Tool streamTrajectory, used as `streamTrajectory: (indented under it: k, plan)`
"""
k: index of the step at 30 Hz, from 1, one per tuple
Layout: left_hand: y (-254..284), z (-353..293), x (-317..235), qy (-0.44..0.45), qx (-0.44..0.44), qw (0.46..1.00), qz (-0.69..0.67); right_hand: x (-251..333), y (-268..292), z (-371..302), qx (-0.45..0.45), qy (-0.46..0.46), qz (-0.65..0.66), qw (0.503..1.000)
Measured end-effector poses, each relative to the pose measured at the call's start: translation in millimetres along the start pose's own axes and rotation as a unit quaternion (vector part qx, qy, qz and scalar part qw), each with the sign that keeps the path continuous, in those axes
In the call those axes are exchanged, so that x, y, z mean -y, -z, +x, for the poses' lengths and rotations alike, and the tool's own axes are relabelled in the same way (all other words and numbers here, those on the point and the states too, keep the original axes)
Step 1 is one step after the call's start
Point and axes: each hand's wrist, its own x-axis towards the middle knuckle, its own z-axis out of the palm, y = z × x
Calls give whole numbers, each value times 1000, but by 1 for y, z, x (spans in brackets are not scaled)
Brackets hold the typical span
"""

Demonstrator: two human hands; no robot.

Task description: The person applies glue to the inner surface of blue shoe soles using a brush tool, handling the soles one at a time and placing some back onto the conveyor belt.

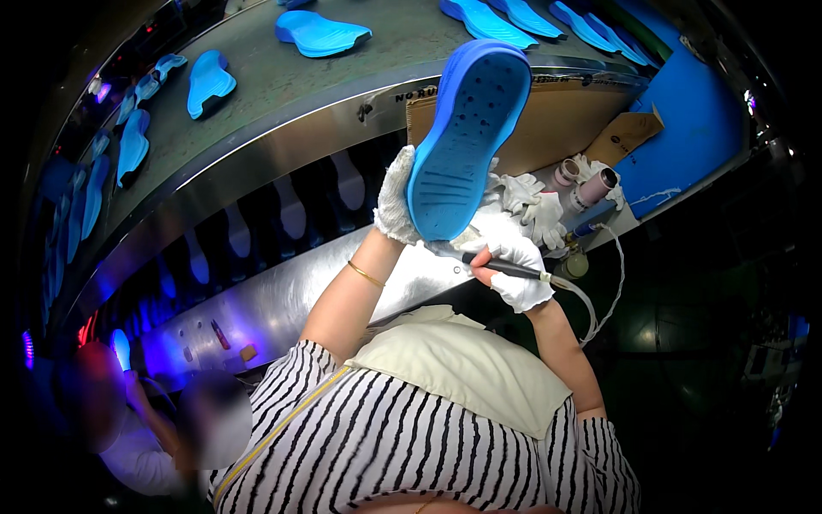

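My left hand (pixel 396 197), in a white knitted glove, grips a blue shoe sole (pixel 471 141) along its left edge. The sole is held up with its hollowed face toward me, showing small round holes in the wide part and ridges lower down. My right hand (pixel 518 278) wears a white glove that leaves some fingertips bare. It is closed around a black pen-like tool (pixel 509 268), whose tip points at the sole's lower end. A clear tube (pixel 589 313) runs from the tool's back end. Whether the tip touches the sole, I cannot tell.
Ahead, a dark conveyor belt (pixel 257 81) carries several blue soles (pixel 321 34). A metal ledge (pixel 342 274) lies below it. White gloves (pixel 541 214), pink cylindrical containers (pixel 592 190) and a cardboard box (pixel 556 120) stand to the right. Another person (pixel 145 463) holds a sole at the left.
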Motion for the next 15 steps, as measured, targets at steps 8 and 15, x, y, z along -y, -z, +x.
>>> streamTrajectory:
  k: [8,15]
  plan:
    - [-2,4,-11,77,1,994,-74,15,13,10,-5,78,10,997]
    - [-15,15,-17,172,-120,971,115,19,0,25,67,81,-114,988]
